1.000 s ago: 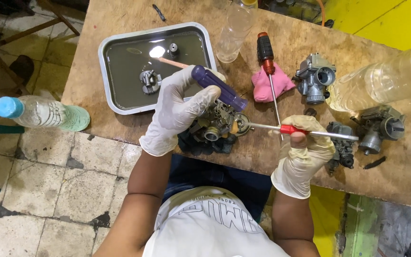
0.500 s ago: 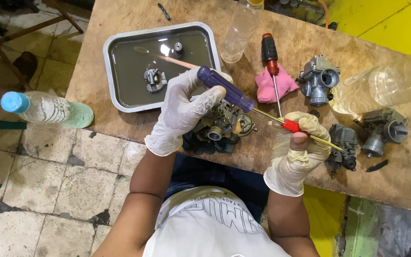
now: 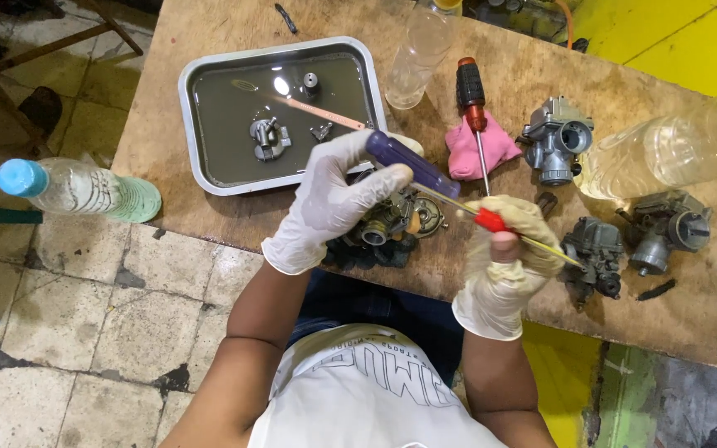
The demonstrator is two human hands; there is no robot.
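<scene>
On the wooden bench (image 3: pixel 707 323), four carburetors, three screwdrivers (each gloved grip holding one): left hand (image 3: pixel 329 203), right hand (image 3: pixel 504 265).

a worn wooden counter (image 3: pixel 209 178) is seen from above, stained and scratched. a grey metal tray (image 3: pixel 192 124) of murky liquid is set at its left end. a clear plastic bottle (image 3: pixel 418 54) is laid beside the tray, then a red-and-black screwdriver (image 3: pixel 471 91) resting over a pink rag (image 3: pixel 460 153). three grey carburetors (image 3: pixel 554 141) (image 3: pixel 665 228) (image 3: pixel 595 253) are spread toward the right, near a big clear bottle (image 3: pixel 674 149). another carburetor (image 3: pixel 379 228) is parked at the front edge.
</scene>
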